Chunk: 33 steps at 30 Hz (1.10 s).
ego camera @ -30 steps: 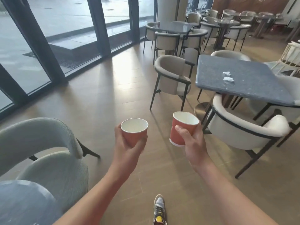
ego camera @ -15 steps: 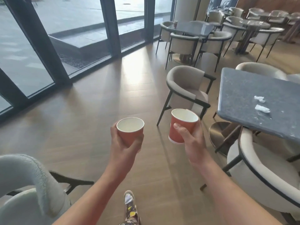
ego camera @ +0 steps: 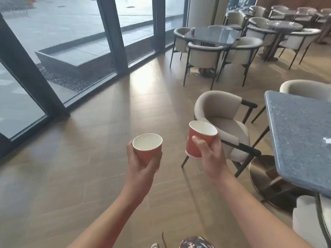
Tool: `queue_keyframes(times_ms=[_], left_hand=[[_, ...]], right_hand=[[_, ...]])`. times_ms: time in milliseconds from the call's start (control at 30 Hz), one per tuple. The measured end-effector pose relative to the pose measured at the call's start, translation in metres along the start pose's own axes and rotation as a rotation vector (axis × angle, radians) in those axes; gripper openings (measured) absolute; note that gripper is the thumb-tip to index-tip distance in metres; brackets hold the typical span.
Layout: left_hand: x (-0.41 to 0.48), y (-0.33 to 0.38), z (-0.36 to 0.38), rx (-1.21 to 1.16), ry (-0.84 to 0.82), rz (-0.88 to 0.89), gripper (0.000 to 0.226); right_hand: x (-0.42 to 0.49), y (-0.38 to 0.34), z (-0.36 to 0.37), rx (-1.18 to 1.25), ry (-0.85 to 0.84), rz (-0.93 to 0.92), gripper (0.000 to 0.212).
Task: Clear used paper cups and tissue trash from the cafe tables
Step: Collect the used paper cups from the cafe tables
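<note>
I carry two empty orange paper cups above the wooden floor. My left hand (ego camera: 141, 167) grips one cup (ego camera: 147, 148) upright from below. My right hand (ego camera: 210, 158) holds the other cup (ego camera: 198, 138), tilted a little to the left, with fingers wrapped round its side. A blue-grey stone table (ego camera: 300, 140) stands at the right, and a scrap of white tissue (ego camera: 327, 140) lies on it at the frame's edge. A third orange cup (ego camera: 192, 31) stands on a far dark table (ego camera: 215, 35).
A beige armchair (ego camera: 222, 122) stands just behind my right hand, with the stone table's round metal base (ego camera: 265, 176) beside it. Another chair (ego camera: 309, 221) is at the lower right. Tall glass walls (ego camera: 71, 42) run along the left. More tables and chairs fill the back right.
I have walked forward: the stone table and its tissue slid to the right edge, and the grey chair at the lower left dropped out of view. Both hands keep their cups.
</note>
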<state>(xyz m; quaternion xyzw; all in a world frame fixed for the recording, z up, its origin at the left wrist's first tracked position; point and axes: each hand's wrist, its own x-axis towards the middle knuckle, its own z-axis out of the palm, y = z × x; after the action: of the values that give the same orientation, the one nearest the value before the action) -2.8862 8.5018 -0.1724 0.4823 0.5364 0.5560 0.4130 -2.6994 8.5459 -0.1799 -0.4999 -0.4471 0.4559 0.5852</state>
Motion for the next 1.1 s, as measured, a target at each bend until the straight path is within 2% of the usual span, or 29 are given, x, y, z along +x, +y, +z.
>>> queue_keyframes(times_ms=[167,267,433,800,1100], left_hand=[[0.114,-0.014,0.017,0.009,-0.001,0.005,0.047],[0.187,-0.030,0.036,0.012,-0.022,-0.009,0.047],[0.326,-0.048,0.080,0.018,-0.013,-0.016,0.045],[0.588,-0.050,0.163,-0.022,0.036,-0.010,0.046],[0.803,-0.094,0.196,-0.041,-0.001,0.025,0.048]], right_hand=[[0.117,0.019,0.027,0.002,0.032,0.004,0.054],[0.194,0.037,0.038,0.009,0.027,0.012,0.061],[0.340,0.062,0.048,0.027,-0.017,0.024,0.050],[0.614,0.057,0.066,0.009,-0.017,0.015,0.055],[0.822,0.092,0.104,-0.005,0.035,0.010,0.062]])
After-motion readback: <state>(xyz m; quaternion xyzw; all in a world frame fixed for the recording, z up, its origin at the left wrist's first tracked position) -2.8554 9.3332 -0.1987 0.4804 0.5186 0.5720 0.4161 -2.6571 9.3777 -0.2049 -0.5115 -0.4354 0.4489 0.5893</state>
